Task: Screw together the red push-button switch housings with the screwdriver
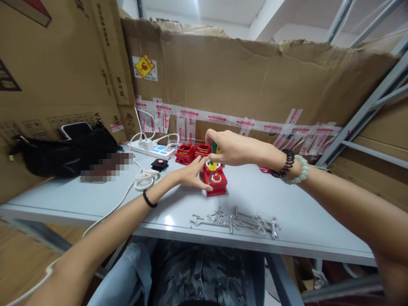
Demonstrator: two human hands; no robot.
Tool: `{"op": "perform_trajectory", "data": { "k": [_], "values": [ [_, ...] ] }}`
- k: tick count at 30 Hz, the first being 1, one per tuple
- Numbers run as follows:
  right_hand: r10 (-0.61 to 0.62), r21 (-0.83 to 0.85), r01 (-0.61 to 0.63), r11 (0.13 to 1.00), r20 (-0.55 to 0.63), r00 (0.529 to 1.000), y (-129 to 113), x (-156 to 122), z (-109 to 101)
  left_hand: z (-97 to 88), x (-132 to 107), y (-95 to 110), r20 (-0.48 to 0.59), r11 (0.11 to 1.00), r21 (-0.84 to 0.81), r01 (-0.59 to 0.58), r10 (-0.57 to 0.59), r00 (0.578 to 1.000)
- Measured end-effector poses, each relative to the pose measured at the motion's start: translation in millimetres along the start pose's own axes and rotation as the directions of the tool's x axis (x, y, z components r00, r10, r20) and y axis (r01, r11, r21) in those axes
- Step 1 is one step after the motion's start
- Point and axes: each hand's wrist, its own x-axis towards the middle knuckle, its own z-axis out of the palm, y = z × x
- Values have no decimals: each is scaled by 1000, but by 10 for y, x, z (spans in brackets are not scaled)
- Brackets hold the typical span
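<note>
My right hand [231,146] is closed around the green and yellow handle of a screwdriver [212,165]. Its shaft points down to the near left corner of a red box [218,188]; whether the tip sits in a screw is too small to tell. This box has a round red knob or button on top and stands on the table in front of me. My left hand [192,174] grips the box from its left side, thumb at the near corner and fingers toward the back. Loose silver screws [219,216] lie nearer to me.
Metal T-shaped rods with string [251,223] lie by the table's front edge. Behind my hands stand more red housings [185,154]. Leftward are a power strip [153,149], a white cable [145,179], a black square part [159,165] and a black bag [63,151]. Cardboard [239,80] walls the back.
</note>
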Motion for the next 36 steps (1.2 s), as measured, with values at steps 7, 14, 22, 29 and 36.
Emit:
{"op": "perform_trajectory", "data": {
  "k": [7,14,22,29,36],
  "values": [
    [19,83,-16,996,-34,999,67,5,36,-12,-3,39,11,999,53,3,-4,1000],
    [105,82,-97,992,-90,990,97,-46,43,-29,-2,91,19,997,63,46,-47,999],
    [37,132,-20,991,-127,991,173,-54,107,-33,0,72,39,996,62,56,-59,998],
    [-38,225,52,973,-65,997,133,-57,85,-18,0,42,32,996,59,63,-65,997],
    [117,27,-114,993,-177,977,83,-55,109,-3,17,28,15,998,67,15,-16,1000]
  ]
}}
